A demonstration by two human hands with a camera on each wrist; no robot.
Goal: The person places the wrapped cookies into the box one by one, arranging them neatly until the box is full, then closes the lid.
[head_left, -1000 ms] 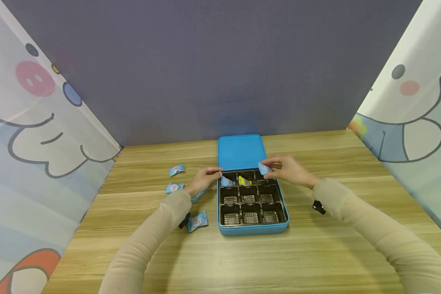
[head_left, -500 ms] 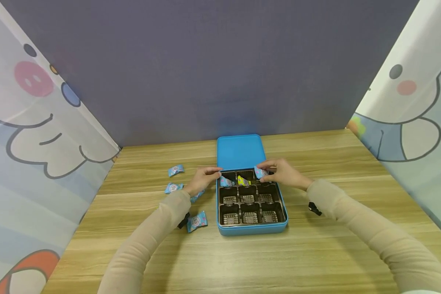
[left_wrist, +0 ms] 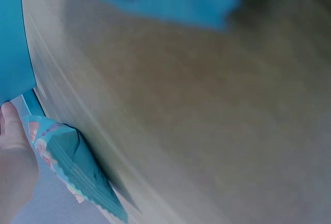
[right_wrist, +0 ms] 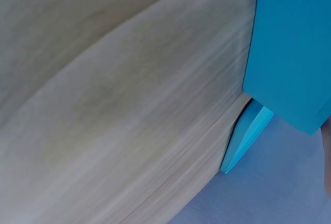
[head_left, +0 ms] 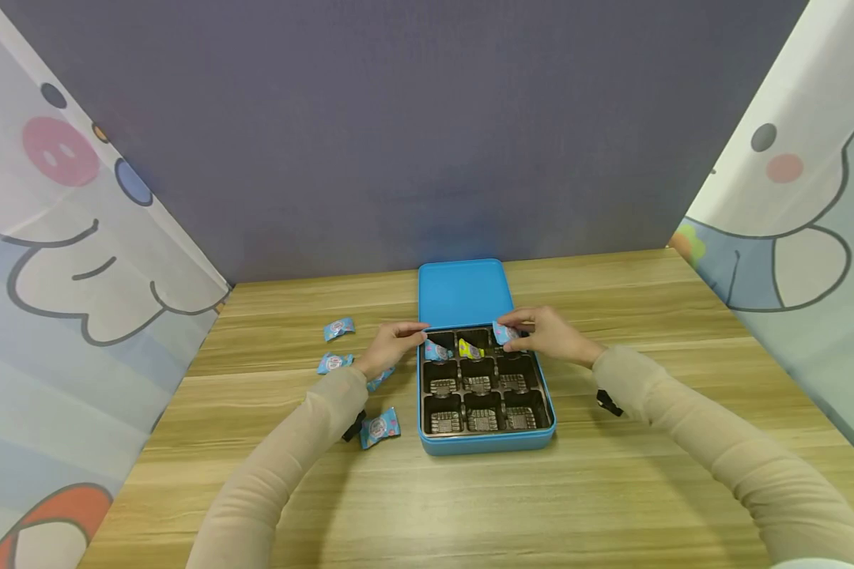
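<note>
While the right hand (head_left: 551, 337) is pinching crinkly candy (head_left: 503, 332), part is hiding. The loose left hand (head_left: 391, 346) is touching a boxy tin (head_left: 489, 443).

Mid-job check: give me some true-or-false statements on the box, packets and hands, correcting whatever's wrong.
1. The right hand holds a blue packet. True.
2. The yellow packet sits in the row nearest the person. False: the yellow packet is in the far row, middle compartment.
3. The blue lid is at the far side of the box. True.
4. The left hand is at the box's right edge. False: the left hand is by its left edge.
5. Blue packets lie on the table left of the box. True.
</note>
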